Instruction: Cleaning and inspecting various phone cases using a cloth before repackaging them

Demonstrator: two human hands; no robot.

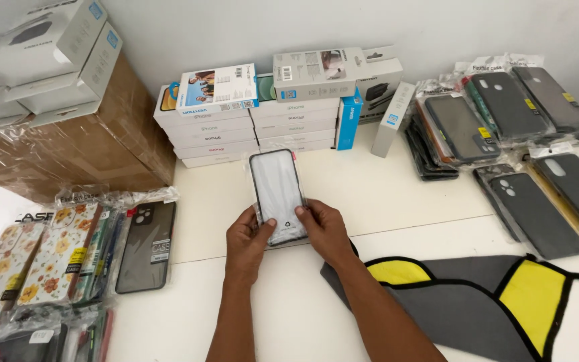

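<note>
While your left hand (248, 236) and right hand (324, 229) pinch the near end of the bagged phone case (276, 191) above the white table (397, 194), you judge it light, stiff yet slippery in its film, best gripped along its side edges.

Even, bright daylight fills the view, strongest at the blown-out patch past the left edge of the white tabletop (397, 201). Shadows are soft and short beneath the stacked white cardboard boxes (256, 127). Glare streaks the clear plastic sleeves of the floral phone cases (41, 258). Focus is sharp centrally; straight lines bow slightly toward the corners.
</note>
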